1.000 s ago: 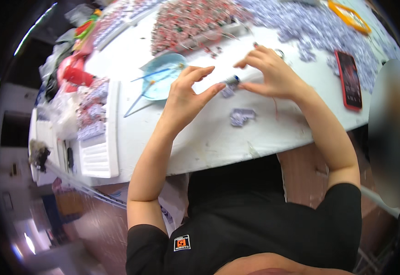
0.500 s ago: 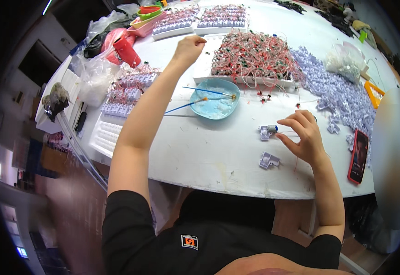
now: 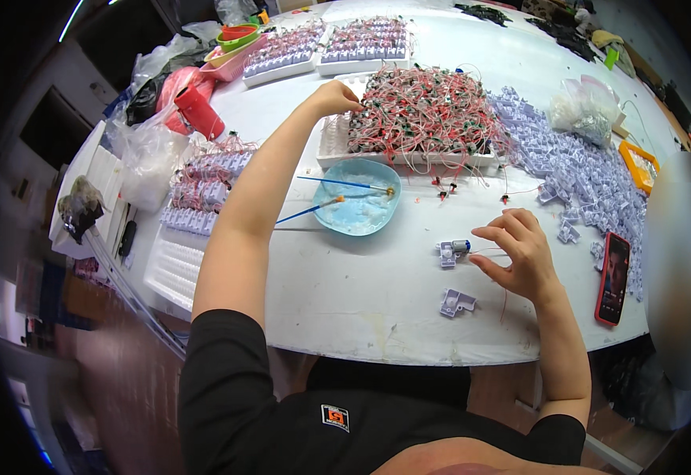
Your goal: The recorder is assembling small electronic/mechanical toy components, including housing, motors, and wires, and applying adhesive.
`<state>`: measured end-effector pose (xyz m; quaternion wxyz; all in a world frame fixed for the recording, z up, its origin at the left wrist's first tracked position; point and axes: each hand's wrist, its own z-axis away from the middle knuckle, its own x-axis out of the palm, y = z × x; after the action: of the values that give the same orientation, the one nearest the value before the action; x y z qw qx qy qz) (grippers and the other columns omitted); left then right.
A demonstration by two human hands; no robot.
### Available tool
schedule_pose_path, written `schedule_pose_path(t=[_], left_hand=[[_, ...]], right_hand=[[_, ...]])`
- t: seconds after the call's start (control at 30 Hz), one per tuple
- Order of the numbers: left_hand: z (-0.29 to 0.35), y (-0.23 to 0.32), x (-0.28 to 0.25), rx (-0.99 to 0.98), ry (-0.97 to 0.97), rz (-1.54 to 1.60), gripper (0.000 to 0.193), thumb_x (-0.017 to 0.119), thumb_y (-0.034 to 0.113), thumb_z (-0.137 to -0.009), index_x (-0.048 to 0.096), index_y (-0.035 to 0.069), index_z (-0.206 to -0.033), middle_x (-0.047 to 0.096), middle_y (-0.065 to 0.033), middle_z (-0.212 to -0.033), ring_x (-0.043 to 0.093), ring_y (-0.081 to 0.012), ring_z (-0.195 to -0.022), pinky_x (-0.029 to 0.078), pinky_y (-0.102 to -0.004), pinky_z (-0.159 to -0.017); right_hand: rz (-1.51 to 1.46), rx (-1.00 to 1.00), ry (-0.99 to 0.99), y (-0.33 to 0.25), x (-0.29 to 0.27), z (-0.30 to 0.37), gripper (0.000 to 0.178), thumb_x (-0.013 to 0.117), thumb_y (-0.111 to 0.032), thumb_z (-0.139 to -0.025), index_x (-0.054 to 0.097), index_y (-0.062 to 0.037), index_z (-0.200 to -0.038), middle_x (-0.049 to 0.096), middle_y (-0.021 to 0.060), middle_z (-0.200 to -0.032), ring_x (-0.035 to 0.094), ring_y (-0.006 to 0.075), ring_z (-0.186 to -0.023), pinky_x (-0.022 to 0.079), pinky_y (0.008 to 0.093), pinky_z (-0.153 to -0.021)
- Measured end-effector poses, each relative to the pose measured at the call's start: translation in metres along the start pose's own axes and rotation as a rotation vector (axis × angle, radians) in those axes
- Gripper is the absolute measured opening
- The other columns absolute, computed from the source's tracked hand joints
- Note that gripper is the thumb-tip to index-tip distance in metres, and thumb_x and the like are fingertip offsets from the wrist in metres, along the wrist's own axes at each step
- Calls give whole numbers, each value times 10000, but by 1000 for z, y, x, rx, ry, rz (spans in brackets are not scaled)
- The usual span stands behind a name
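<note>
My left hand (image 3: 335, 99) reaches out to the left edge of a heap of small motors with red and white wires (image 3: 425, 115). Its fingertips are pinched together there, and whatever they grip is too small to make out. My right hand (image 3: 522, 252) hovers over the table with thumb and fingers apart. Just left of its fingertips, a small silver motor with a blue end (image 3: 461, 246) rests on a lilac plastic housing (image 3: 447, 256), its thin wires running under the hand. A second lilac housing (image 3: 458, 302) lies nearer me, with no motor in it.
A light-blue dish (image 3: 361, 215) holds two brushes. The heap sits in a white tray (image 3: 332, 142); loose lilac housings (image 3: 547, 150) spread to its right. A phone (image 3: 613, 279) lies at the right. Filled trays (image 3: 282, 71) stand behind, and a red cone-shaped spool (image 3: 200, 113) at the left.
My left hand has come from above the tray's left corner to the heap's edge. The right hand stays open by the motor. The whole view has shifted slightly.
</note>
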<state>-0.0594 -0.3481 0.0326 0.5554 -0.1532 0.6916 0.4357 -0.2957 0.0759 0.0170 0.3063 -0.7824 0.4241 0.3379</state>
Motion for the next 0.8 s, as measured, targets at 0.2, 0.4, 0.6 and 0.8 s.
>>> schedule_pose_path(t=[0.2, 0.4, 0.6, 0.8], left_hand=[[-7, -2, -1, -51, -35, 147, 303, 809, 241, -816, 781, 7, -1007, 760, -102, -874, 709, -133, -744, 579, -273, -697], [-12, -4, 0, -34, -37, 219, 298, 824, 215, -738, 777, -44, -878, 749, -125, -775, 723, -137, -691, 592, -282, -652], [-15, 18, 0, -70, -14, -155, 317, 784, 275, -714, 784, -6, -860, 734, -111, -736, 709, -165, -649, 580, -309, -642], [-12, 42, -2, -177, 27, -279, 269, 768, 258, -665, 761, 3, -749, 728, -137, -718, 722, -224, -664, 579, -338, -669]], right_hand=[[-30, -9, -39, -2, 5, -1, 360, 847, -230, -729, 720, -117, -1046, 664, 48, -897, 588, 287, -920, 495, 447, -946], [-7, -40, -3, -2, 4, -2, 318, 827, -273, -768, 703, -120, -1018, 627, 28, -890, 572, 252, -914, 474, 396, -850], [-15, -46, -12, -1, 5, -2, 298, 820, -269, -777, 701, -120, -1007, 624, 27, -879, 576, 251, -910, 470, 394, -840], [-25, -16, -44, -2, 4, -1, 303, 828, -218, -751, 720, -127, -1019, 648, 42, -867, 594, 280, -917, 489, 414, -886]])
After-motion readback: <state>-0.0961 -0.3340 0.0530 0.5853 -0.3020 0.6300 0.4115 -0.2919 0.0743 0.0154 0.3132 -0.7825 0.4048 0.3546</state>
